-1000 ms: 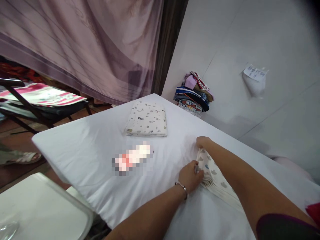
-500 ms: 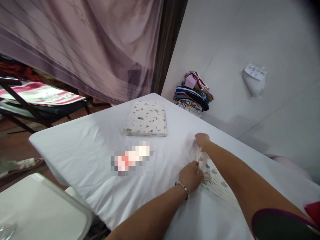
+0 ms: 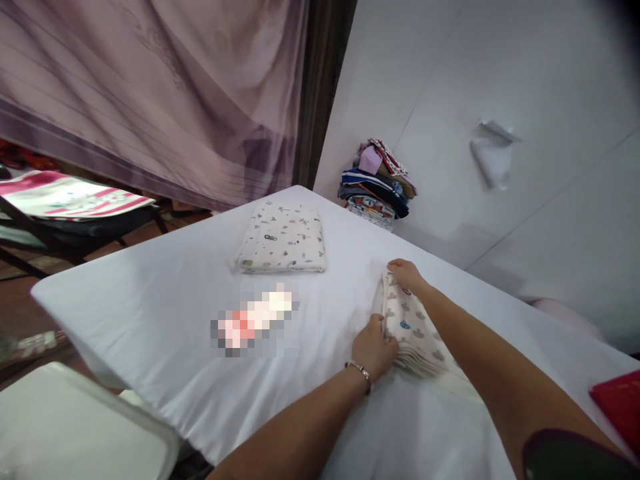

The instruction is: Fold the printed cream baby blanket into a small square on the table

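Observation:
A cream cloth [image 3: 413, 323] with grey and blue prints lies in layered folds on the white-covered table [image 3: 165, 300]. My left hand [image 3: 375, 348], with a bracelet at its wrist, grips the near left corner of this cloth. At the far left corner my right hand [image 3: 406, 275] pinches its edge. The right forearm hides part of the cloth. Farther back on the table lies another folded printed cloth [image 3: 284, 239], apart from both hands. A pixelated item [image 3: 255, 319] lies in front of it, too blurred out to identify.
Folded clothes [image 3: 377, 180] are stacked beyond the table edge by the wall. A red object [image 3: 620, 407] lies at the right edge. A white plastic surface [image 3: 75, 427] stands lower left; a pink curtain [image 3: 200, 87] hangs behind.
The view has shifted slightly, moving the table items leftward. More of the printed cloth now shows between my hands, its left edge raised a little. Both hands keep hold of it.

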A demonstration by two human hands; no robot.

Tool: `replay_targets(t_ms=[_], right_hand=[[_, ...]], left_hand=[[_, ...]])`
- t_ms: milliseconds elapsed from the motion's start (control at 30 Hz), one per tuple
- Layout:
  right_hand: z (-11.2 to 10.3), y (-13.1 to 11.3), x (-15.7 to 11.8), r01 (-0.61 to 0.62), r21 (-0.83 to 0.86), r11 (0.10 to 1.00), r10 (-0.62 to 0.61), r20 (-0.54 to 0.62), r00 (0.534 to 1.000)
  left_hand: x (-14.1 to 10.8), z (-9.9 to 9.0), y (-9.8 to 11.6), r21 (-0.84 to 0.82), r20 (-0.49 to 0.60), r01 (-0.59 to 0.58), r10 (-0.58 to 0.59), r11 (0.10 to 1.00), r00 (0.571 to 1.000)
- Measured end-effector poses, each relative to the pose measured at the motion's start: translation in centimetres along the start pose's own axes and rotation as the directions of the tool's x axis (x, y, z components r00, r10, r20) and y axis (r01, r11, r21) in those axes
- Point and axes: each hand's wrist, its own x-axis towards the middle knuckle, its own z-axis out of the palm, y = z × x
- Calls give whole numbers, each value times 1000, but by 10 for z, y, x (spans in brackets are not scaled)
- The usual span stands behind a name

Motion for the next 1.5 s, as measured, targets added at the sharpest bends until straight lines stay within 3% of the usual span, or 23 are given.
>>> replay_targets(t_ms=[133, 300, 433, 533, 700, 800, 900, 967, 1067, 1133, 1200, 1267, 1333, 1433, 1500], right_hand=[[15, 8, -39, 107, -46, 993, -110, -76, 991], [40, 5, -50, 122, -134, 983, -114, 62, 991], [22, 3, -50, 74, 18, 997, -76, 132, 988], [9, 8, -75, 78, 118, 990, -86, 60, 994], [20, 19, -136, 154, 3, 988, -154, 57, 986], [26, 22, -145, 109, -8, 994, -107, 112, 988], [18, 28, -140, 91, 129, 987, -111, 163, 980], [9, 36, -144, 53, 271, 961, -84, 106, 991], [3, 55, -167, 7, 411, 911, 34, -92, 995], [4, 70, -190, 49, 406, 912, 39, -207, 978], [6, 81, -212, 139, 340, 930, -39, -286, 957], [8, 88, -229, 222, 248, 943, -133, -331, 934], [8, 91, -238, 265, 164, 950, -193, -355, 914], [8, 90, -238, 294, 75, 953, -244, -389, 889], [9, 89, -235, 304, 44, 951, -264, -390, 882]], left_hand=[[1, -1, 2, 6, 12, 1, -1, 1000, 1000], [2, -1, 2, 12, 6, -26, 26, 1000, 1000], [3, -5, 1, -5, 29, -7, 8, 1000, 1000], [8, -9, -1, -65, 77, 24, -19, 998, 997], [19, -14, -4, -170, 192, 148, -115, 974, 975], [23, -14, -6, -116, 154, 95, -77, 989, 985], [24, -15, -7, -104, 161, 92, -74, 990, 984], [23, -15, -9, -121, 167, 84, -63, 989, 984], [18, -18, -11, -100, 120, 7, 5, 995, 993], [13, -21, -11, -44, 78, -62, 65, 997, 995], [7, -24, -8, 60, 15, -146, 146, 987, 989], [0, -26, -4, 194, -58, -256, 271, 947, 961], [-6, -25, 2, 314, -85, -389, 434, 866, 897], [-11, -14, 10, 433, 10, -579, 639, 691, 769], [-12, -5, 15, 482, 96, -644, 695, 594, 713]])
